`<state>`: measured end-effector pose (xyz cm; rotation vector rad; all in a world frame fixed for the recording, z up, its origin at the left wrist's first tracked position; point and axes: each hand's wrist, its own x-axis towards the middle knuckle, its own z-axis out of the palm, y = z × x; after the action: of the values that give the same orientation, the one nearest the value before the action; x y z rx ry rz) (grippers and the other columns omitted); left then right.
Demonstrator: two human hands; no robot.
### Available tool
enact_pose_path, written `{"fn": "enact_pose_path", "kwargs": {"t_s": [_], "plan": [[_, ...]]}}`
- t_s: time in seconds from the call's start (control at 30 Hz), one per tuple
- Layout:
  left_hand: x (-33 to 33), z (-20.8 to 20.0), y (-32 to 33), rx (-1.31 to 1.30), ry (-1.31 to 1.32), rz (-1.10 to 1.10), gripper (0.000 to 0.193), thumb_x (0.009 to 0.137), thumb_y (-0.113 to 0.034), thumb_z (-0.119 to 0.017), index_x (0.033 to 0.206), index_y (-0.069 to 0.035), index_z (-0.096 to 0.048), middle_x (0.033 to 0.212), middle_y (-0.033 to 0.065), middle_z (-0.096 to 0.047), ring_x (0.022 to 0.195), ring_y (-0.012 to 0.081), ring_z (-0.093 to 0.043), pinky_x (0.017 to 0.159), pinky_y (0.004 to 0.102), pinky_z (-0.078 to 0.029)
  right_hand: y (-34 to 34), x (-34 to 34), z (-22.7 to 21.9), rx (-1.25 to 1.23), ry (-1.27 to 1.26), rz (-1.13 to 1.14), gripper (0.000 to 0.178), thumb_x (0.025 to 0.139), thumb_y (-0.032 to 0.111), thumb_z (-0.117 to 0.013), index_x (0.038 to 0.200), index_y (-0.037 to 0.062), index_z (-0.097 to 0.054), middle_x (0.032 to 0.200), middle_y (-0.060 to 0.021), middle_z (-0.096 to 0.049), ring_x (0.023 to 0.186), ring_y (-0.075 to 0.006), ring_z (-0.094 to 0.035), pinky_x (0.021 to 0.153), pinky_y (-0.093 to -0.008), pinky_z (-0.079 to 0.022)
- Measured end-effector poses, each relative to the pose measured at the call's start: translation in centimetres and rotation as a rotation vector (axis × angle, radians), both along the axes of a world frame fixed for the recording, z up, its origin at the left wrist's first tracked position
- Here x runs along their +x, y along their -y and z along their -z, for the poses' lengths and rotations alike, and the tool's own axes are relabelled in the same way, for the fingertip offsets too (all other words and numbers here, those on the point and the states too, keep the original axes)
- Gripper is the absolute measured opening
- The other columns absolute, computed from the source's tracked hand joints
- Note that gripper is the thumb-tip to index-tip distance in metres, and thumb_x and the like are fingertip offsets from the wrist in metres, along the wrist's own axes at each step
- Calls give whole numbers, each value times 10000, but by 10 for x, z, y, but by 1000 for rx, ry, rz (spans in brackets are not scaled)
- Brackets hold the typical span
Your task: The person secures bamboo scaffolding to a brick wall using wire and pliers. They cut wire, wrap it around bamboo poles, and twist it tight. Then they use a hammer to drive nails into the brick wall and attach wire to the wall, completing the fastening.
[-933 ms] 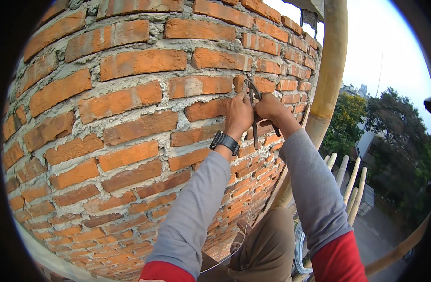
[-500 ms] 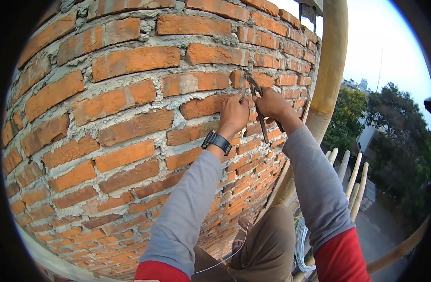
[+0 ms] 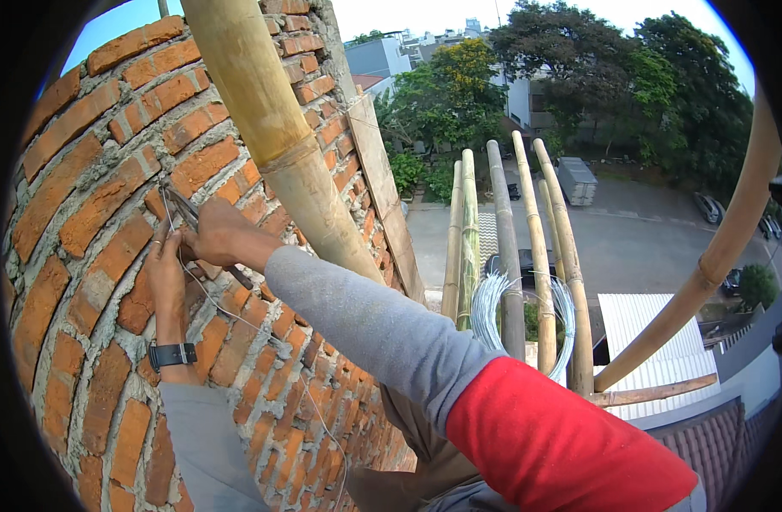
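My right hand is closed round a dark pair of pincers, whose jaws point at a mortar joint in the brick wall. Just below the jaws, my left hand reaches up with its fingertips pinched on a thin wire. That wire leaves the wall by the jaws and trails slackly down across the bricks to the lower edge. A black watch sits on my left wrist. The pincer handles are partly hidden behind my right hand.
A thick bamboo pole slants close in front of the wall, and a wooden plank stands beyond it. On the right, several bamboo poles jut outward with a coil of wire over them. Far below lie a road and a corrugated roof.
The view has swung right, so wall and hands now sit farther left and the bamboo poles, wire coil and street show. Both hands stay at the wall, with the pincers still in the right.
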<state>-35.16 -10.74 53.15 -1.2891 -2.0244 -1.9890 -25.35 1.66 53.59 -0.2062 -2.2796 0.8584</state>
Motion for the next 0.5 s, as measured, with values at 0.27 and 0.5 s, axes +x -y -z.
{"fn": "enact_pose_path", "kwargs": {"t_s": [0.27, 0.5], "plan": [[-17, -35, -14, -118, 360, 497, 413, 938, -489, -671, 969, -79, -633, 940, 105, -718, 908, 235, -694, 888, 391, -571, -7, -26, 32, -1150, -69, -988, 474, 770, 310, -873, 991, -46, -654, 759, -141, -689, 577, -209, -690, 518, -285, -603], [-27, -19, -57, -51, 471, 416, 339, 1030, -397, -549, 785, -169, -491, 866, 167, -734, 845, 253, -706, 792, 354, -570, 10, 44, 30, -426, 126, -221, 722, 674, 232, -881, 1208, -88, -516, 1113, -191, -670, 909, -246, -726, 648, -351, -612]]}}
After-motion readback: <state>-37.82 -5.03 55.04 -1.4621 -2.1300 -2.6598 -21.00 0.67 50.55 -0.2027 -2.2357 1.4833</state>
